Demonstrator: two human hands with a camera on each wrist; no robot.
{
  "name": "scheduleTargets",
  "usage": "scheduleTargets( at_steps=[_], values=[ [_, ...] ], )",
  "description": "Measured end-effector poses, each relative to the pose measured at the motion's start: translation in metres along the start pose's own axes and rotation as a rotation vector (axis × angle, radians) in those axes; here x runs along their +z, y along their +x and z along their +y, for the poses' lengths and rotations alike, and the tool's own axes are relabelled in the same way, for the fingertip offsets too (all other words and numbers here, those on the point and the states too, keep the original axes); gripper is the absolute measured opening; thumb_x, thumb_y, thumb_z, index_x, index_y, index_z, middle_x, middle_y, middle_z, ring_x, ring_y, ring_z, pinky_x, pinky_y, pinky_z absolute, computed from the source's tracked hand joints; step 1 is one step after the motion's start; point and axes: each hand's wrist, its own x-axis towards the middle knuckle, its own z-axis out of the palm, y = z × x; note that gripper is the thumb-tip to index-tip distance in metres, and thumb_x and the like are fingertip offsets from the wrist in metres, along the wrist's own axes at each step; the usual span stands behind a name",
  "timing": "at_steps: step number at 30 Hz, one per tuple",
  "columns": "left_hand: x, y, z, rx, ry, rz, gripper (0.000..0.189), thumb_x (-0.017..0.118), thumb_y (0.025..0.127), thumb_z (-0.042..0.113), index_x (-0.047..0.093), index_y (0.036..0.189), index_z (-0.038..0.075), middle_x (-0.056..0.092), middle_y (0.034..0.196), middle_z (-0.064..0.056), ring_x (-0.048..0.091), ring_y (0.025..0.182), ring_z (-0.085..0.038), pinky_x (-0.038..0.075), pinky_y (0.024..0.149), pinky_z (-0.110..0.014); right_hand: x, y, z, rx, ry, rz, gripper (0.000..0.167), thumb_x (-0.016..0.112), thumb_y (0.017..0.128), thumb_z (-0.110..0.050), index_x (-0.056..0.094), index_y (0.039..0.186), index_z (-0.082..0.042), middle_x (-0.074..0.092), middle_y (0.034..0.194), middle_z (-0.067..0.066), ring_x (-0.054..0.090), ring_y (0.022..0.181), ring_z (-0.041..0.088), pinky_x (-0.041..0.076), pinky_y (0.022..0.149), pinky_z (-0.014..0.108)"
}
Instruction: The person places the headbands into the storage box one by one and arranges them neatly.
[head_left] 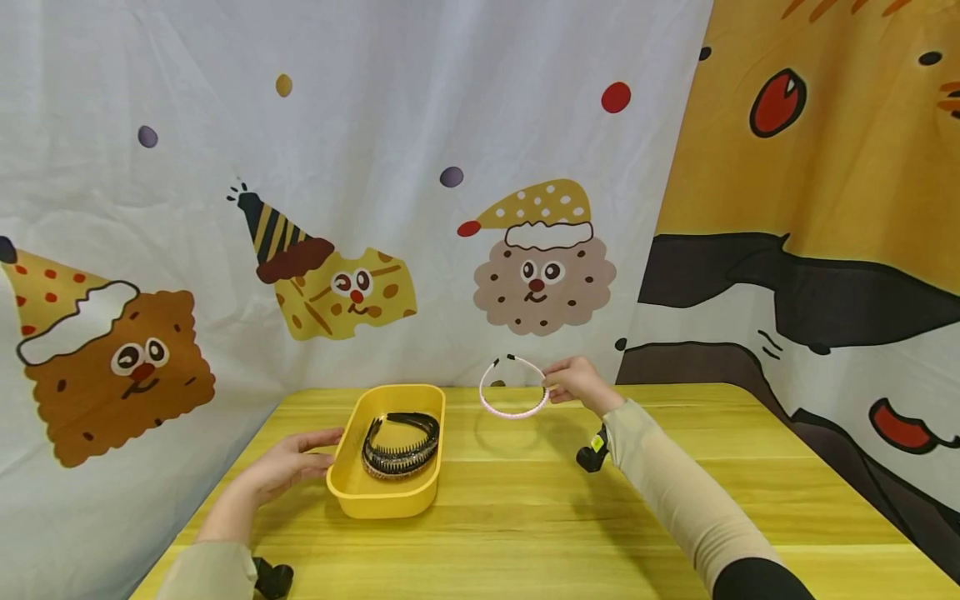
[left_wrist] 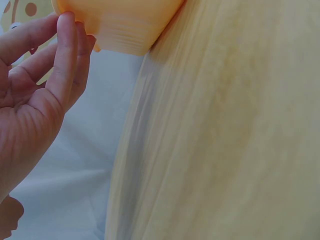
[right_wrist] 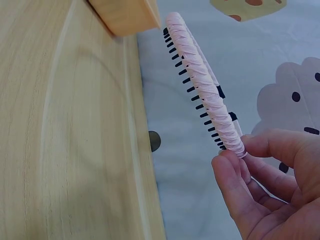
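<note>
My right hand (head_left: pixel 579 383) pinches a pale pink headband (head_left: pixel 514 415) by one side, above the table. In the right wrist view the headband (right_wrist: pixel 202 82) has a twisted wrap outside, black comb teeth inside and black end tips. My left hand (head_left: pixel 288 467) touches the left side of a yellow plastic bin (head_left: pixel 390 507) with its fingertips. The left wrist view shows mostly straight fingers against the outside of the bin (left_wrist: pixel 130 30). Inside the bin lie several dark headbands (head_left: pixel 401 457), some toothed and one glittery, partly overlapping.
Bin and hands are over a yellow wood-grain table (head_left: pixel 510 517). A white curtain (head_left: pixel 360 125) with cartoon biscuits and cheese hangs behind the far edge. A small black wrist device (head_left: pixel 592 454) shows by the right sleeve.
</note>
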Motion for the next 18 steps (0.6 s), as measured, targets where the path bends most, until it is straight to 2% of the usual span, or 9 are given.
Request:
scheduleTargets(
  at_steps=[9,18],
  values=[
    [0.003,-0.001,0.002,-0.004,0.005,0.007,0.064,0.056,0.098,0.007,0.021,0.147,-0.014,0.017,0.152,-0.035,0.053,0.122,-0.029,0.051,0.093,-0.034,0.006,0.002,-0.001,0.009,-0.005,0.011,0.028,0.068,0.086,0.000,0.065,0.112,0.012,0.068,0.090,0.025,0.068,0.062,0.024,0.059,0.063,0.035],
    [0.001,-0.001,0.001,-0.001,0.005,0.002,0.064,0.056,0.098,0.007,0.021,0.147,-0.014,0.017,0.152,-0.035,0.051,0.123,-0.034,0.051,0.093,-0.035,0.011,-0.001,-0.006,-0.007,0.002,-0.015,0.030,0.067,0.087,0.000,0.064,0.114,0.012,0.067,0.093,0.026,0.067,0.061,0.021,0.059,0.064,0.035]
  ],
)
